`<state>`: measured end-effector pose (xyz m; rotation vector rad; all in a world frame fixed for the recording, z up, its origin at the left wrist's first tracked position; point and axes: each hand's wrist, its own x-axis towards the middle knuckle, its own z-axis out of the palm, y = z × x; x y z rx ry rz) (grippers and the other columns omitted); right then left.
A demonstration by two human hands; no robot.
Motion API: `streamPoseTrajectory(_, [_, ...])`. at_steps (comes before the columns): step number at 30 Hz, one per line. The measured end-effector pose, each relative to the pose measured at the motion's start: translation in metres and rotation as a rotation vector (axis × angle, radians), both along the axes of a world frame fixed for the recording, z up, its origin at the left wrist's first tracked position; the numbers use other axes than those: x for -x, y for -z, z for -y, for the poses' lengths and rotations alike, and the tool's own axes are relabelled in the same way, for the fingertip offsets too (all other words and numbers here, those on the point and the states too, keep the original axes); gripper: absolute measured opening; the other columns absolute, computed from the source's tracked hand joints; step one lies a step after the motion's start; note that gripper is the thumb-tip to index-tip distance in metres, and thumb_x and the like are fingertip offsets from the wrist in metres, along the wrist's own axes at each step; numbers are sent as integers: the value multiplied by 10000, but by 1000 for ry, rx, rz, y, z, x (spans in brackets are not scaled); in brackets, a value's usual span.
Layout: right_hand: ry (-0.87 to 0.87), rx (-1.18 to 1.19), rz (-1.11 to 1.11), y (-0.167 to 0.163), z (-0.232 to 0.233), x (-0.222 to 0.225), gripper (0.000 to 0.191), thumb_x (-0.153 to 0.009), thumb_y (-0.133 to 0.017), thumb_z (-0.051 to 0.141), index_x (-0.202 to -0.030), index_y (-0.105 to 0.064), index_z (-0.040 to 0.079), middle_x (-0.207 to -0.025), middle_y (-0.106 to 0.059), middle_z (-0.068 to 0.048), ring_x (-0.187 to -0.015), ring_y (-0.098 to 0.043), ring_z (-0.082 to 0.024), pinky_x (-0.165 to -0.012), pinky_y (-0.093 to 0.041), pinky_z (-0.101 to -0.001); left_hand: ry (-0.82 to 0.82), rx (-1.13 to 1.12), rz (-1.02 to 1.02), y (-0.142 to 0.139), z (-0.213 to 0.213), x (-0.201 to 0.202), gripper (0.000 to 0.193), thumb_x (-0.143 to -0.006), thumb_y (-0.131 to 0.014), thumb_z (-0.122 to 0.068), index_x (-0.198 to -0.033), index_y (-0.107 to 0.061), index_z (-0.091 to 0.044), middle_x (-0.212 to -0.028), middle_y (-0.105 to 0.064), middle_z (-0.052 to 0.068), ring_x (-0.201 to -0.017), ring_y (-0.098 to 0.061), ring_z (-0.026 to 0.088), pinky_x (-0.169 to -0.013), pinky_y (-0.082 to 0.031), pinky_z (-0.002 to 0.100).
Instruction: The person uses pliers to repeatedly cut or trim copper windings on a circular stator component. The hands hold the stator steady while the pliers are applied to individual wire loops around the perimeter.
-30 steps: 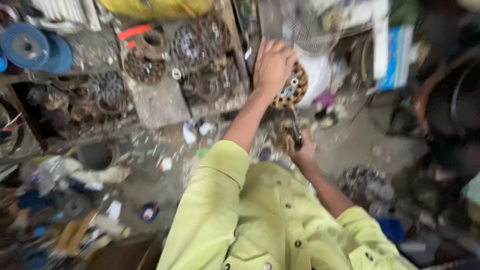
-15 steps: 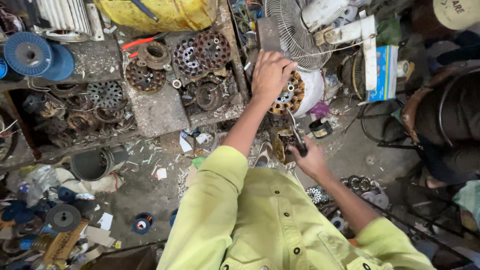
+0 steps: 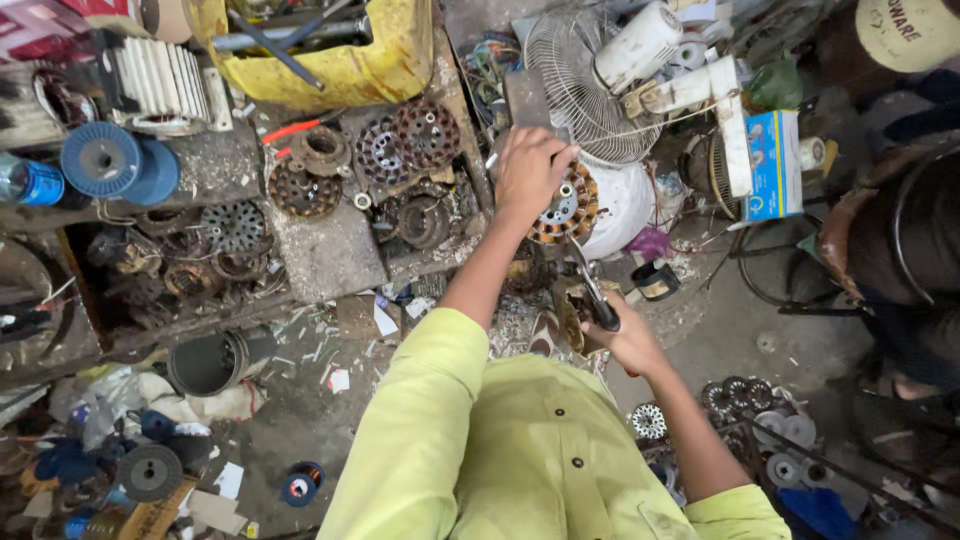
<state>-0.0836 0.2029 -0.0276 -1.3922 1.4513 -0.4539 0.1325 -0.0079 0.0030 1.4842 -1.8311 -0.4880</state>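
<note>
Copper-wound stator [image 3: 568, 208] is lying just in front of the wire fan guard [image 3: 585, 85], with the left hand [image 3: 530, 172] clamping down on its edge. Right hand [image 3: 625, 340] is gripping a dark-handled tool [image 3: 593, 290] (blade pointing toward the stator), just below it.

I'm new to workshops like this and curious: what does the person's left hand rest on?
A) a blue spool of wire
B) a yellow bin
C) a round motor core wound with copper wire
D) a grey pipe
C: the left hand lies on top of the round motor core, whose copper windings show beside the fingers, while the right hand grips a dark-handled tool below it.
</note>
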Motion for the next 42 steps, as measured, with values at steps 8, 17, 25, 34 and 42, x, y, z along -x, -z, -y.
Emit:
streamPoseTrajectory(8, [337, -464, 254, 9, -48, 57, 419, -760, -726, 75, -1175, -670, 66, -965, -703, -48, -905, -637, -187, -846, -493, -315, -7, -1, -10, -2, 5, -1, 334, -935, -681, -403, -916, -815, -98, -986, -700, 90, -1080, -599, 297, -1118, -370, 449])
streamPoseTrajectory(17, [984, -328, 404, 47, -110, 96, 341, -761, -628, 2, -1093, -605, -74, -990, -685, -146, -893, -679, -284, -858, -546, -405, 27, 11, -22, 2, -3, 4, 337, -927, -678, -420, -923, -814, -112, -1017, -706, 85, -1068, -600, 302, -1071, -412, 434])
streamPoseTrajectory(25, [377, -167, 361, -16, -95, 51, 441, -822, -731, 83, -1241, -624, -3, -1177, -729, -96, -1060, -695, -223, -999, -489, -357, 58, -33, 21, 6, -5, 9, 371, -944, -668, -430, -924, -809, -87, -1003, -700, 89, -1050, -608, 306, -1115, -382, 465])
streamPoseTrajectory(34, [84, -170, -178, -47, -28, 17, 381, -948, -715, 337, -1231, -684, 84, -916, -704, -82, -844, -593, -158, -807, -501, -325, 38, -99, 17, -9, -9, 9, 364, -930, -677, -435, -948, -806, -95, -972, -685, 84, -1051, -598, 290, -1046, -424, 440])
streamPoseTrajectory(42, [-162, -219, -151, -62, 5, 46, 421, -986, -625, 441, -1101, -706, 44, -915, -777, -81, -843, -670, -160, -828, -513, -324, 44, -28, -23, -7, -8, 6, 346, -937, -673, -411, -930, -807, -93, -994, -690, 86, -1038, -602, 298, -1049, -429, 437])
